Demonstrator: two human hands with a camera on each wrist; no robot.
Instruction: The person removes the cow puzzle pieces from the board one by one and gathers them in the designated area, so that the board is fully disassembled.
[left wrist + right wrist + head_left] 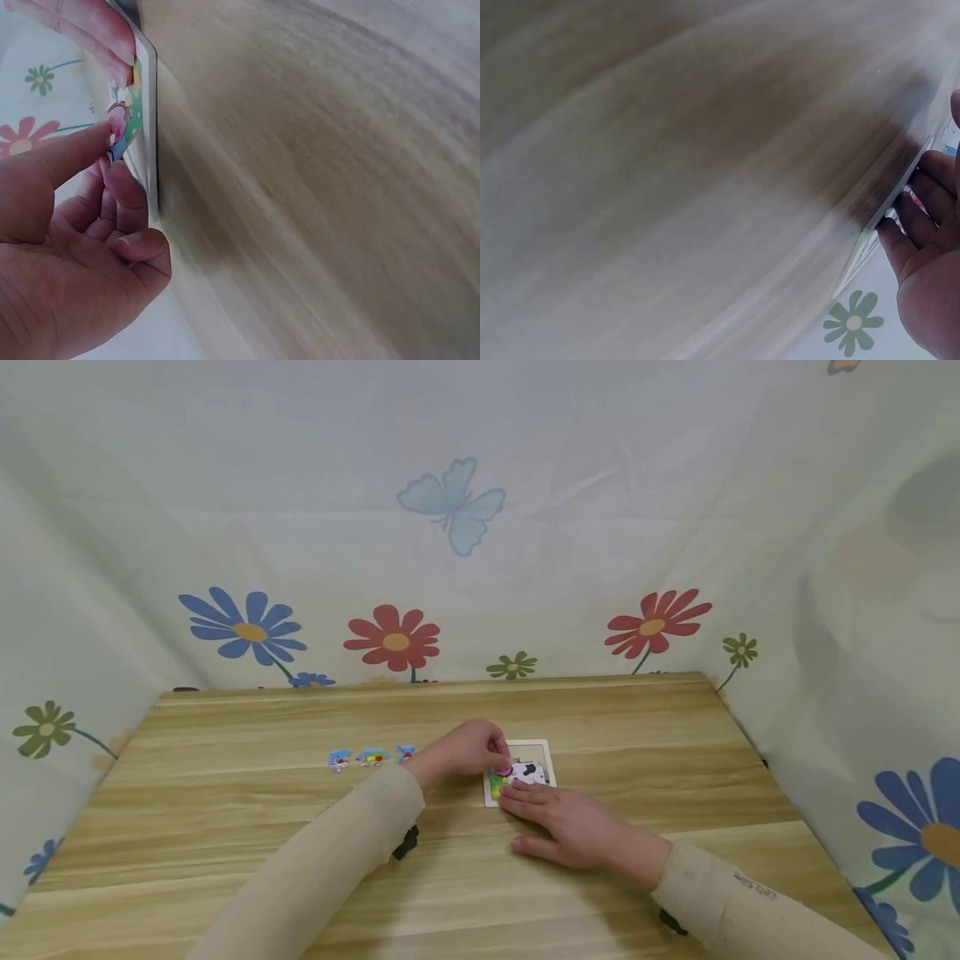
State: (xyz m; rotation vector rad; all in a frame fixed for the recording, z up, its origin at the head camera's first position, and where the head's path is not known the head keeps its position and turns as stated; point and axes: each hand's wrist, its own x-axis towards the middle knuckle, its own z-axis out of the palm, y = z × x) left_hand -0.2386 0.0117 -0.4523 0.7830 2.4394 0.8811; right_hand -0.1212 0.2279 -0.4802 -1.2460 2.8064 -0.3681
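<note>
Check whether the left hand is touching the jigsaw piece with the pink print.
Touching. The left wrist view shows it: the left hand pinches the jigsaw piece near its edge, with no gap visible.

Pale-rimmed puzzle board (535, 749), flat, its black-patched white picture (531, 770) incomplete, a bright piece (124, 141) tilted at its left.

Puzzle board (534, 750) on the table (637, 718), just below frame centre
Left of it, three loose pieces (372, 757) in a row; left hand (472, 748) at its left edge, right hand (573, 827) lower right; cloth (570, 577) behind.
</note>
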